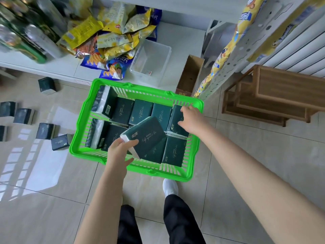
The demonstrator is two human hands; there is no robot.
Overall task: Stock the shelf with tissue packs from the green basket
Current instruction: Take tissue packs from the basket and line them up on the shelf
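A green basket stands on the tiled floor in front of the low white shelf. Several dark green tissue packs fill it. My left hand grips one tissue pack by its near corner and holds it tilted above the others. At the basket's far right corner my right hand rests on another tissue pack, fingers curled over its top edge.
Several loose tissue packs lie on the floor at left. The shelf bears snack bags, bottles, a clear plastic bin and a cardboard box. A wooden rack stands at right. My shoe is just behind the basket.
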